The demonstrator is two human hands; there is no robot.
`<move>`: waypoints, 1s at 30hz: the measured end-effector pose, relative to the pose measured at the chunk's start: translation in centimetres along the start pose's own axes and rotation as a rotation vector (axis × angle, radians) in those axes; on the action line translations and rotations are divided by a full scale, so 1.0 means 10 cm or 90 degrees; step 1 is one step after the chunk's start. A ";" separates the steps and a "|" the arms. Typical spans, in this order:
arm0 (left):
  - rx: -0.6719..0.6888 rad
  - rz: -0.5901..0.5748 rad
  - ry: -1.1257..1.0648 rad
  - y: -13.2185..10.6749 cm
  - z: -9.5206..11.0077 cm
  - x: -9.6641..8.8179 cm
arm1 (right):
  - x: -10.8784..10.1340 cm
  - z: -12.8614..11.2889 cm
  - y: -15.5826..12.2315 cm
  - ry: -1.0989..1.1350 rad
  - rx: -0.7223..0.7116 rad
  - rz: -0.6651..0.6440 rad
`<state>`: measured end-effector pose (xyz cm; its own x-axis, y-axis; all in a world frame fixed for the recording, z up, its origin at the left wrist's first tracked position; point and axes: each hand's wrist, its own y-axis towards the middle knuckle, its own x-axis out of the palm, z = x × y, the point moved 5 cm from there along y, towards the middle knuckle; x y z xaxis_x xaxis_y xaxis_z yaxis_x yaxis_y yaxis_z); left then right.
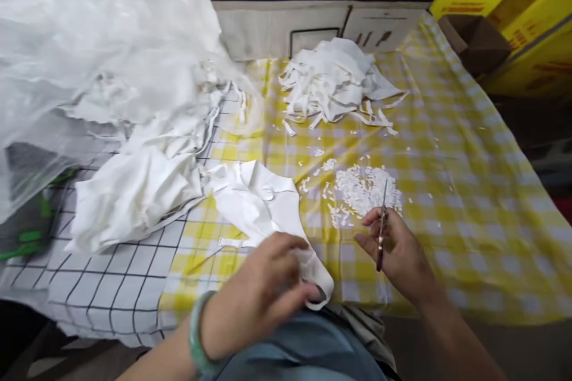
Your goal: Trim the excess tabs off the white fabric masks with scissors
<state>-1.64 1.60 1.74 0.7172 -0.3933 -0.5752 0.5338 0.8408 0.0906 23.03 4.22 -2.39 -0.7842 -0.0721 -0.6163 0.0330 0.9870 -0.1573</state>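
A white garment [279, 202] with thin straps lies spread before me, its near end reaching the table edge. My left hand [268, 292], a green bangle at its wrist, is over that near end with fingers curled and thumb against the cloth; the hand is slightly blurred. In my right hand [402, 250] is a small pair of scissors [382, 229], seen edge-on, blades pointing away from me. Just beyond the scissors lies a heap of tiny white snippets [364, 187], with loose bits scattered around it.
A pile of white strapped garments [335, 80] sits at the back. More white garments [138, 196] lie at left, partly under a clear plastic bag [147, 12]. Cardboard boxes [286, 27] stand behind, yellow boxes [531, 30] at right. A checked cloth [456, 190] covers the table.
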 end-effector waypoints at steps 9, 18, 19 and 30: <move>0.012 0.097 0.267 0.43 -0.87 -0.62 | 0.82 -0.69 0.45 0.102 -0.114 -0.065; -0.079 0.169 0.079 0.27 -0.71 -0.71 | 1.04 -0.86 0.75 0.095 -0.180 -0.056; -0.106 0.160 0.026 0.23 -0.71 -0.73 | 1.04 -0.88 0.75 0.108 -0.176 -0.069; -0.198 0.214 -0.257 0.13 -0.42 -0.64 | 0.96 -1.47 0.62 0.379 -0.039 -0.365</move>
<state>-7.41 6.76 2.07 0.9693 -0.1465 -0.1972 0.1366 0.9886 -0.0631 6.62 11.80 2.01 -0.8660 -0.4963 0.0606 -0.4930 0.8272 -0.2698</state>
